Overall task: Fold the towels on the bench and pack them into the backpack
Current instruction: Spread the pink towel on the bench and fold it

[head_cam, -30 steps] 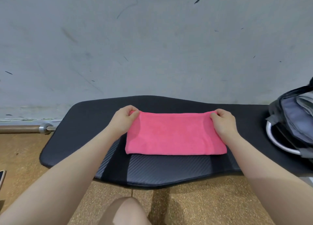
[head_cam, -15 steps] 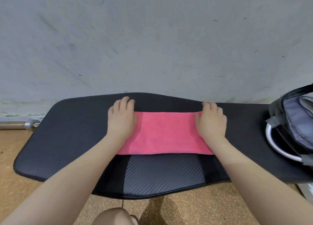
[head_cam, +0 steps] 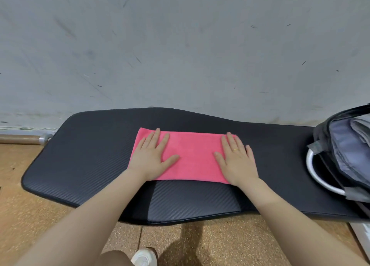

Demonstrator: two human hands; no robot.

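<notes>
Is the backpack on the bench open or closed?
Open. The backpack gapes at its top, showing grey lining and grey fabric inside.

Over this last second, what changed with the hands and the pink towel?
Both hands let go of the far corners that they had pinched. The left hand and the right hand now lie flat and open on the ends of the pink towel, pressing the fold down. The towel stayed folded in the middle of the bench, and the backpack stayed open at the right end.
</notes>
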